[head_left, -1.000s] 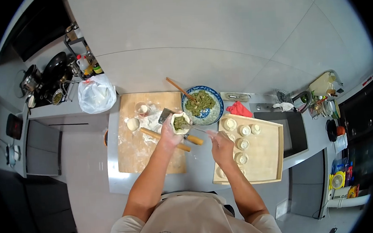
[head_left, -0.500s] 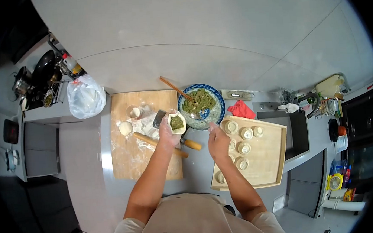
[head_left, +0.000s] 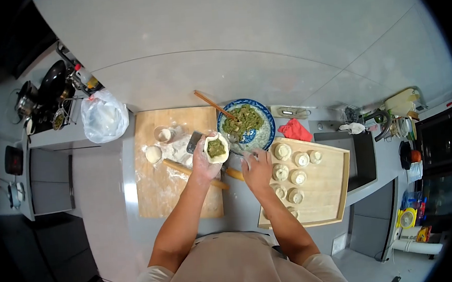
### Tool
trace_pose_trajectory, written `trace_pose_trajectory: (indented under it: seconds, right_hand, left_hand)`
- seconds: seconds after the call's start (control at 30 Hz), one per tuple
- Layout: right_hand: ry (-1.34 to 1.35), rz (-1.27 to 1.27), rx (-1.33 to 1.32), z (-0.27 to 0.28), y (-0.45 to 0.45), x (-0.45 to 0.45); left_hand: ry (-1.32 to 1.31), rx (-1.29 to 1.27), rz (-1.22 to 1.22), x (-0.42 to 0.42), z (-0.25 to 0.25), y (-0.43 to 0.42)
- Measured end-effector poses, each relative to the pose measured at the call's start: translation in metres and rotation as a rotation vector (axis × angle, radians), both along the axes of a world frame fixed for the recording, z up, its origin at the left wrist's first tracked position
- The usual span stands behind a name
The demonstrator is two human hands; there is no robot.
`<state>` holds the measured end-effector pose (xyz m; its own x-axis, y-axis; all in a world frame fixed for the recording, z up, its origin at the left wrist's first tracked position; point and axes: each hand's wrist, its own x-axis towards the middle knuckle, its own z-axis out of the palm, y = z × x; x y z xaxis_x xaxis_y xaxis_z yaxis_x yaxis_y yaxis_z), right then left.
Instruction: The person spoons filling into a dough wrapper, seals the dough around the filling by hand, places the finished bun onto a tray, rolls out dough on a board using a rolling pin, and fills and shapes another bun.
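My left hand (head_left: 203,162) cups a round dough wrapper (head_left: 224,159) with green filling (head_left: 216,148) heaped in its middle. Just to its right, my right hand (head_left: 258,170) has its fingers closed at the handle of a metal spoon (head_left: 237,145), whose bowl points toward the wrapper. Behind both hands stands a blue-patterned bowl (head_left: 263,138) of green filling (head_left: 246,118), with wooden chopsticks (head_left: 210,101) resting in it. A dark-bladed scraper or cleaver (head_left: 194,142) is partly hidden behind my left hand.
On the left, a floured wooden board (head_left: 181,208) carries a dough ball (head_left: 153,154), a small cup (head_left: 162,134) and a rolling pin (head_left: 178,167). Several filled buns (head_left: 298,177) sit on a wooden tray (head_left: 325,197) at right, near a red cloth (head_left: 294,130) and the sink (head_left: 361,158).
My right hand has shifted slightly left and down, and the spoon handle now shows between the bowl and my fingers. My left hand still holds the filled wrapper in nearly the same place.
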<state>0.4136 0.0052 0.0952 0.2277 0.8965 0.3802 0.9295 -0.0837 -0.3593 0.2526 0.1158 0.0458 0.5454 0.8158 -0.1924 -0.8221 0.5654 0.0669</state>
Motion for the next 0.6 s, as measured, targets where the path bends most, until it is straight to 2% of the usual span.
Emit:
trace_pose_trajectory:
  seconds: [0.03, 0.07, 0.13, 0.17, 0.27, 0.33, 0.37, 0.4, 0.43, 0.47, 0.53, 0.57, 0.6]
  right_hand:
    - [0.064, 0.129, 0.13, 0.01, -0.002, -0.002]
    - [0.062, 0.137, 0.139, 0.02, -0.007, -0.006]
    - [0.106, 0.447, 0.248, 0.046, -0.015, -0.015]
    - [0.104, 0.457, 0.26, 0.054, -0.017, -0.018]
    - [0.025, 0.592, 0.294, 0.066, -0.025, -0.029]
    - [0.131, 0.66, 0.281, 0.067, -0.03, -0.039]
    - [0.137, 0.677, 0.288, 0.066, -0.034, -0.046]
    - [0.278, 0.613, 0.284, 0.067, -0.04, -0.058]
    - [0.42, 0.548, 0.275, 0.068, -0.045, -0.07]
    - [0.43, 0.565, 0.276, 0.069, -0.051, -0.082]
    - [0.988, 0.253, 0.008, 0.071, -0.062, -0.106]
    - [1.181, 0.234, -0.013, 0.072, -0.064, -0.117]
    - [1.192, 0.25, -0.023, 0.074, -0.065, -0.126]
  left_hand:
    - [-0.031, -0.007, -0.022, -0.004, 0.013, -0.005]
    - [-0.034, 0.002, -0.015, -0.01, 0.027, -0.012]
    - [0.041, 0.026, -0.103, -0.024, 0.055, -0.028]
    - [0.005, -0.005, -0.154, -0.031, 0.069, -0.035]
    - [0.05, 0.011, -0.095, -0.041, 0.092, -0.06]
    - [0.085, 0.059, -0.056, -0.052, 0.097, -0.075]
    - [0.228, 0.095, 0.009, -0.057, 0.098, -0.084]
    - [0.372, 0.129, 0.074, -0.062, 0.105, -0.092]
    - [0.316, 0.157, 0.083, -0.07, 0.115, -0.1]
    - [0.325, 0.157, 0.101, -0.075, 0.125, -0.107]
    - [0.441, 0.155, 0.226, -0.084, 0.141, -0.122]
    - [0.438, 0.151, 0.242, -0.092, 0.147, -0.129]
    - [0.45, 0.148, 0.258, -0.1, 0.147, -0.134]
